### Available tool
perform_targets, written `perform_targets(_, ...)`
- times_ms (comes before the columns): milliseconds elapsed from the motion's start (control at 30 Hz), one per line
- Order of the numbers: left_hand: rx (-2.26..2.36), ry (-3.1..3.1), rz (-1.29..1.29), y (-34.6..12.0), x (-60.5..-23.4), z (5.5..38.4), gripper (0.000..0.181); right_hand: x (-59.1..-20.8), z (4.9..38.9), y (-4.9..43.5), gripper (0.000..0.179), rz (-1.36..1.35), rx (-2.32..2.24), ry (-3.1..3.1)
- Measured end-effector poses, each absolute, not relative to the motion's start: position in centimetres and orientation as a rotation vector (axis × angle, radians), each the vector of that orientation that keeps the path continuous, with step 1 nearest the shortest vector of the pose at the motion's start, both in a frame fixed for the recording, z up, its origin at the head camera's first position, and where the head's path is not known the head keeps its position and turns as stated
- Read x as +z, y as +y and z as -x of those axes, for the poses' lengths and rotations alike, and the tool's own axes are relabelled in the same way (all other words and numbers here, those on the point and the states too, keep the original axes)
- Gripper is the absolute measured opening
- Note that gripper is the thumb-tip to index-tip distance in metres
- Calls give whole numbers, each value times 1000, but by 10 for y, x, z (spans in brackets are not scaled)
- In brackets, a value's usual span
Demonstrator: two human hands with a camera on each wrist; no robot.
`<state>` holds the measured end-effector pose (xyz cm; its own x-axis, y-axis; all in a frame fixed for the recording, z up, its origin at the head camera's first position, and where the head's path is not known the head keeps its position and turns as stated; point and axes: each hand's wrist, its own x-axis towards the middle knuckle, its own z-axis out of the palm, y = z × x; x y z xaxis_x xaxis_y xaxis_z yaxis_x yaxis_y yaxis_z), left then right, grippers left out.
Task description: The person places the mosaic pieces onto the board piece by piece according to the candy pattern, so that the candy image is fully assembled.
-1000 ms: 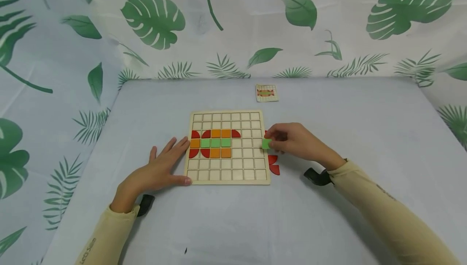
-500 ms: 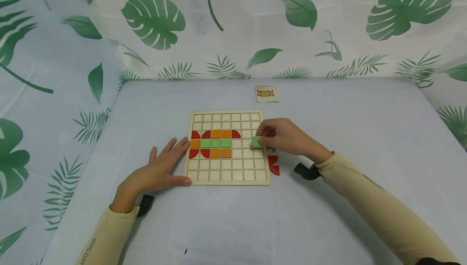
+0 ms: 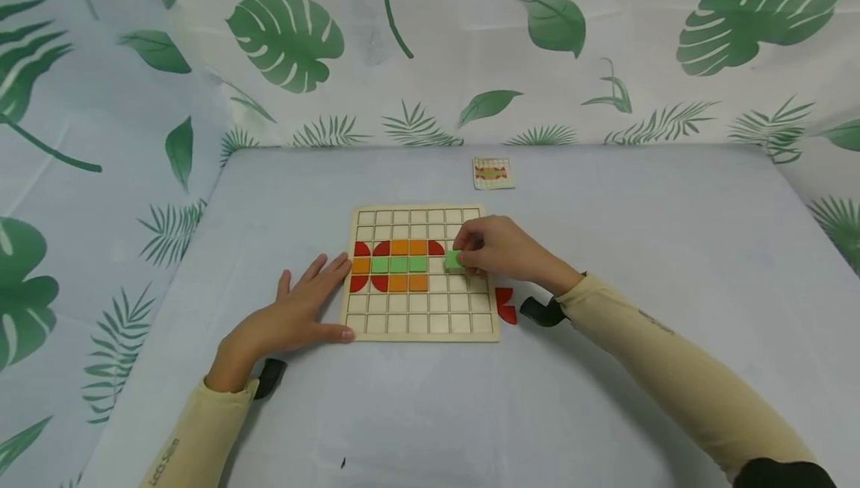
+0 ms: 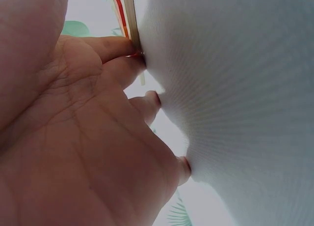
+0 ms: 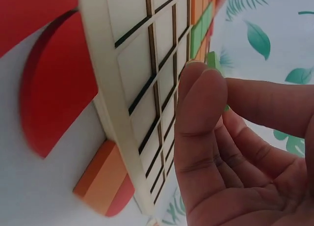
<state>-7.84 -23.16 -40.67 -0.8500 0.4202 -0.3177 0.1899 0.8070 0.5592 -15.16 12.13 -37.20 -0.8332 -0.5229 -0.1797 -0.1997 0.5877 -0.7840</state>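
Observation:
My right hand (image 3: 500, 251) pinches a green square tile (image 3: 453, 261) between thumb and fingers, over the right part of the wooden grid board (image 3: 430, 325). The right wrist view shows the green tile (image 5: 213, 62) largely covered by the fingertips. Spread out flat, my left hand (image 3: 285, 318) rests on the table, with fingertips and thumb at the board's left edge. On the board lie a row of green tiles (image 3: 399, 264) and one orange tile (image 3: 360, 266) at its left end. Orange tiles (image 3: 408, 283) and red quarter-round pieces (image 3: 379, 283) sit above and below that row.
Beside the board's right edge lie loose red pieces (image 3: 505, 306). An orange piece (image 5: 103, 179) also lies there in the right wrist view. Behind the board is a small pattern card (image 3: 493, 173) showing a red, orange and green design. A leaf-print cloth (image 3: 430, 63) hangs at the back.
My right hand has carried the green tile left, from the board's right edge to over the grid near the other green tiles. The left hand has stayed in place.

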Motion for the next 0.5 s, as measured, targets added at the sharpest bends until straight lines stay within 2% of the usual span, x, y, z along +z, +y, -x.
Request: perform_targets(500,740,2565,-483,-232,-406,77,110,-386,162,101,5,653,-1057,2449)
